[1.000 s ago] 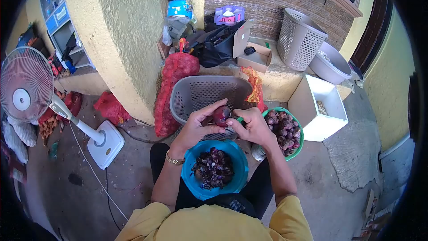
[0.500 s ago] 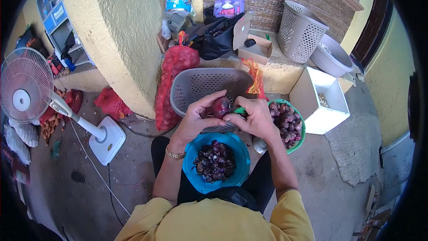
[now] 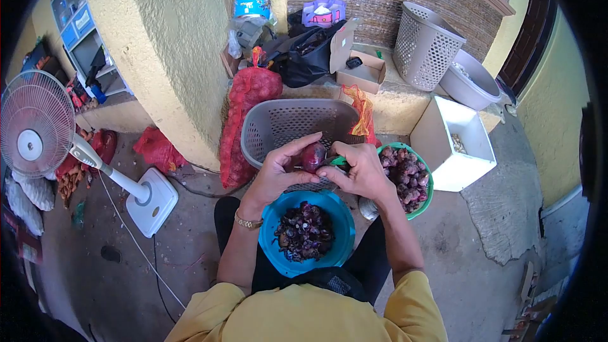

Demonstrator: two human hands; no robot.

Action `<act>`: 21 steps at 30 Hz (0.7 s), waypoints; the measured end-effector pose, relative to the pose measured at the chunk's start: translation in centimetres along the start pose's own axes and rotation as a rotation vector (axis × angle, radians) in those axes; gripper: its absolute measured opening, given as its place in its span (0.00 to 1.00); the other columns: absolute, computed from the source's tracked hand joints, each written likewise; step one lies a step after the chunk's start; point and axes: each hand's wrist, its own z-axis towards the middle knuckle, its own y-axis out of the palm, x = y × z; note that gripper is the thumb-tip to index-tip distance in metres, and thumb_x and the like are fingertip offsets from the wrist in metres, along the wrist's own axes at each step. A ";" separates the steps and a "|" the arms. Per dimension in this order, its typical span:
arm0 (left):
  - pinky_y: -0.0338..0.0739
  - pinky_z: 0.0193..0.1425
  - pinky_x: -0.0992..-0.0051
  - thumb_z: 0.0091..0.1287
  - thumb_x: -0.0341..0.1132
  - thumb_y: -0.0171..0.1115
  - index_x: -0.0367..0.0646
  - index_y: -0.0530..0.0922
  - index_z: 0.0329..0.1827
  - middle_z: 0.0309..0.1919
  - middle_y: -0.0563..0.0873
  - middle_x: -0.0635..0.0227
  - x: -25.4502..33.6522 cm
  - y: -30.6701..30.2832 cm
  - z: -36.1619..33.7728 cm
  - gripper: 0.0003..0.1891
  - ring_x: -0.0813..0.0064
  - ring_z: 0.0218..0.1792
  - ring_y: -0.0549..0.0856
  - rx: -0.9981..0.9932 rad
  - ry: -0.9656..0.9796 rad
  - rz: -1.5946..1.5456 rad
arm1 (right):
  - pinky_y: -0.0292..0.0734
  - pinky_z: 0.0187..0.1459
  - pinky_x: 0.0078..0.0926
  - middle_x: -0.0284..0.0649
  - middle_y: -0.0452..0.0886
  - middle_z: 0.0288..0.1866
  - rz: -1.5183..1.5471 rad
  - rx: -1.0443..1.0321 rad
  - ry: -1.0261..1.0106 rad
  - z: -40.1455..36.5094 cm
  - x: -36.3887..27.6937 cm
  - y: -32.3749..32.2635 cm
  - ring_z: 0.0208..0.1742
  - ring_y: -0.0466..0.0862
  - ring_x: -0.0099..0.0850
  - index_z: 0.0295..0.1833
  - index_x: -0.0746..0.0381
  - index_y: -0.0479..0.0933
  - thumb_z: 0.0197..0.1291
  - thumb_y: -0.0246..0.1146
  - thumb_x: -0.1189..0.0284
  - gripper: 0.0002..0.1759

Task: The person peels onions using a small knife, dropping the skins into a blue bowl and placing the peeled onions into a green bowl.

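Yellow short-sleeved shirt (image 3: 304,318) over torso and shoulders, with the sleeves ending above the elbows. Black trousers (image 3: 373,259) on both legs. Gold-coloured link bracelet (image 3: 248,220) at the wrist of the left hand (image 3: 278,176). Forearms uncovered.

Gripping a red onion (image 3: 313,156) in the left hand (image 3: 278,174), fingers curled round it. Pressing against it with the right hand (image 3: 361,171), closed round a green-handled tool (image 3: 340,161) (blade hidden). Holding both above a blue bowl (image 3: 269,247) of dark peels, near a grey basket (image 3: 278,126), beside a green bowl (image 3: 429,193) of onions.
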 end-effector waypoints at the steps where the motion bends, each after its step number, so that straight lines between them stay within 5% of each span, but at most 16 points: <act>1: 0.76 0.67 0.73 0.52 0.16 0.74 0.40 0.70 0.74 0.64 0.80 0.65 0.1 0.0 0.0 0.42 0.76 0.61 0.79 0.005 0.004 0.016 | 0.71 0.26 0.43 0.50 0.76 0.20 -0.001 0.001 0.001 0.0 0.1 0.1 0.26 0.80 0.53 0.31 0.64 0.75 0.57 0.73 0.55 0.23; 21: 0.80 0.63 0.73 0.56 0.18 0.74 0.40 0.70 0.74 0.61 0.81 0.64 -0.7 0.3 0.4 0.40 0.78 0.56 0.82 0.047 0.003 0.003 | 0.71 0.27 0.45 0.51 0.76 0.20 0.056 -0.034 -0.027 -0.3 1.1 0.4 0.26 0.81 0.54 0.28 0.64 0.75 0.62 0.69 0.61 0.19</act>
